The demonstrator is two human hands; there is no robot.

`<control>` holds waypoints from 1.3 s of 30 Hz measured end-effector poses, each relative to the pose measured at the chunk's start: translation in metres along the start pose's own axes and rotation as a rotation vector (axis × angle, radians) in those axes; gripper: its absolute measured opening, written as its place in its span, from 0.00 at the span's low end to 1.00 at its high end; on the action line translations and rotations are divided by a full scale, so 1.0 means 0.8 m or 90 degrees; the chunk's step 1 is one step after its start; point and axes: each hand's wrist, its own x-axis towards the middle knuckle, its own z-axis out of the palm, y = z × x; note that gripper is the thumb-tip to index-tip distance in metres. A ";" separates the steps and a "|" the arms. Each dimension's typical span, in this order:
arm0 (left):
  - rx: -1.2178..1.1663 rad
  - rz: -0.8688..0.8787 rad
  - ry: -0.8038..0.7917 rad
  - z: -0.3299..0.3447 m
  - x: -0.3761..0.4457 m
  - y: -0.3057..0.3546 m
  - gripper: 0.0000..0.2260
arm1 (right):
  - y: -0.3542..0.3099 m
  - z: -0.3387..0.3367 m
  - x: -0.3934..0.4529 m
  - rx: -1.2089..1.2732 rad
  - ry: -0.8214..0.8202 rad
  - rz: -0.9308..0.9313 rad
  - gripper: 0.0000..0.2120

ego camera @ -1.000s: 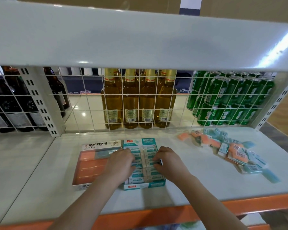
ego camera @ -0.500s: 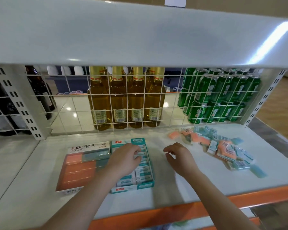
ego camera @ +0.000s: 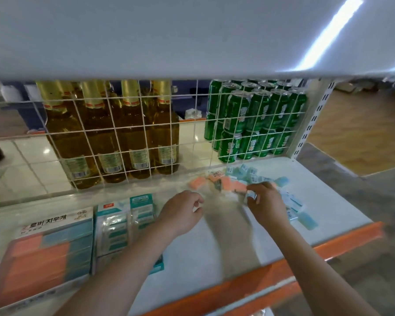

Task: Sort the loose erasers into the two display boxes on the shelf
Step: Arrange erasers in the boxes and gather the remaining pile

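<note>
Two display boxes stand at the shelf's left. The left box (ego camera: pixel 55 221) holds orange and teal erasers, and the teal box (ego camera: pixel 141 199) beside it holds wrapped white erasers. A pile of loose erasers (ego camera: pixel 233 182), orange and light blue, lies at the back right. My right hand (ego camera: pixel 266 205) is at the pile's near edge, thumb and fingers pinching a small white-and-blue eraser (ego camera: pixel 250 194). My left hand (ego camera: pixel 183 213) hovers over bare shelf between the teal box and the pile, fingers loosely curled and holding nothing.
A white wire grid (ego camera: pixel 146 137) closes the back of the shelf. Amber bottles (ego camera: pixel 114 133) and green cans (ego camera: pixel 255 119) stand behind it. The upper shelf (ego camera: pixel 192 37) hangs low overhead. An orange front rail (ego camera: pixel 260 274) edges the white shelf board.
Both hands have left the teal box. My right hand moved right into the loose pile and my left hand followed to the middle of the shelf. The camera turned right.
</note>
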 end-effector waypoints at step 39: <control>0.016 0.082 -0.045 0.109 0.129 0.151 0.14 | 0.114 -0.064 -0.023 0.034 0.036 0.162 0.15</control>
